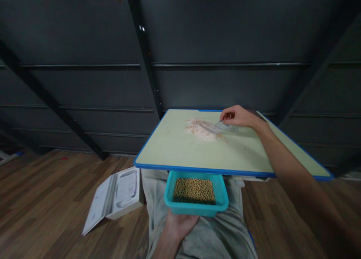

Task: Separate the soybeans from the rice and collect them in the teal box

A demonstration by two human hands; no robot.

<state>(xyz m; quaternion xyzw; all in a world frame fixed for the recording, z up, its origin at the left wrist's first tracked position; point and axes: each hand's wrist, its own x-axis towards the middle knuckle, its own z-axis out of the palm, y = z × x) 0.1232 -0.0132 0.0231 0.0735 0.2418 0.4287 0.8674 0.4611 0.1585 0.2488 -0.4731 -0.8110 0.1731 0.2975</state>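
My left hand point(182, 224) is under the near side of a turquoise plastic tray point(194, 209), holding it over my lap below the table edge; the fingers are hidden beneath it. Round tan beans point(194, 190), like soybeans, cover the tray's bottom. Over the tabletop, my right hand point(235, 116) pinches a thin, see-through or shiny piece point(218, 122) whose kind is too unclear to name. Its tip is at the right side of a spread pile of white powder or grains point(203, 130), mixed with scattered tan beans point(221, 137).
The pale green table point(169, 150) has a blue rim. A dark flat object point(258, 116) lies at its back right, partly behind my wrist. An open white box point(126, 191) stands on the wooden floor at left. A dark panelled wall point(225, 87) rises behind the table.
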